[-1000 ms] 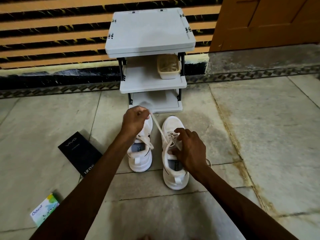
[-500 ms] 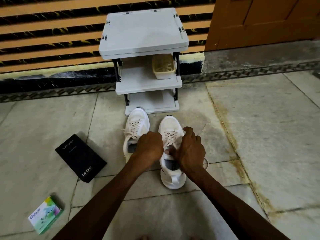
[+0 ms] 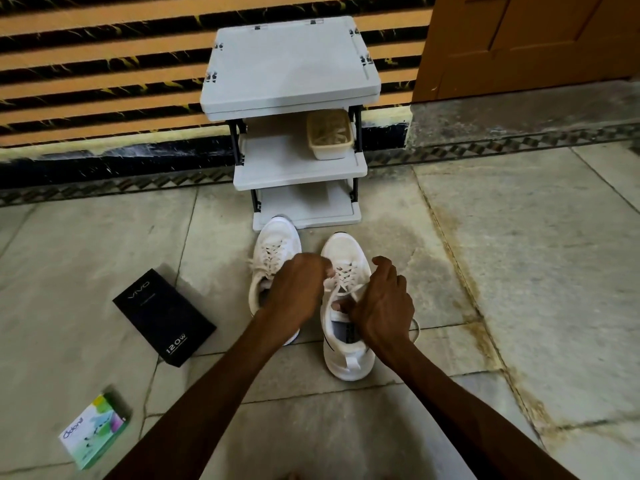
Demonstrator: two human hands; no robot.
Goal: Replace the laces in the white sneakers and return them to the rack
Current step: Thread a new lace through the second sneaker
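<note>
Down on the tiled floor [image 3: 519,271], on the near side of the grey rack [image 3: 294,64]: two white sneakers, toes pointing far. Laced to the top, the left sneaker [image 3: 273,244], toe right at the near edge of the bottom shelf. Just beside it and a little nearer, the right sneaker [image 3: 346,362], getting all the attention.

Gripping with the left hand [image 3: 298,292], fingers curled, pinching what looks like one end of the lace [image 3: 346,277] at the left edge of the eyelets. Clamping with the right hand [image 3: 384,303] too, fingers bent, thumb down by the tongue, seemingly nipping the other strand across the top rows. Hard to say exactly where under the knuckles. Loose loop of lace trailing on the floor to the right of the heel.

Handling, at a guess: soft, limp and light, with stiffness only at the tips. Best pinched close to a tip for threading, then pulled evenly from both ends to snug the crossings. Slips easily out of a lazy pinch. As for the shoe: light, squashy upper, firm sole, likely to skid on smooth stone under a hard tug, so worth bracing at the collar. For the trip back to the rack, best taken by the heel or collar, one per hand.

Elsewhere: pale tub [image 3: 329,148] on the middle shelf, right side. Black box [image 3: 162,317] on the floor to the left, and a small green box [image 3: 93,431] nearer, further left.
</note>
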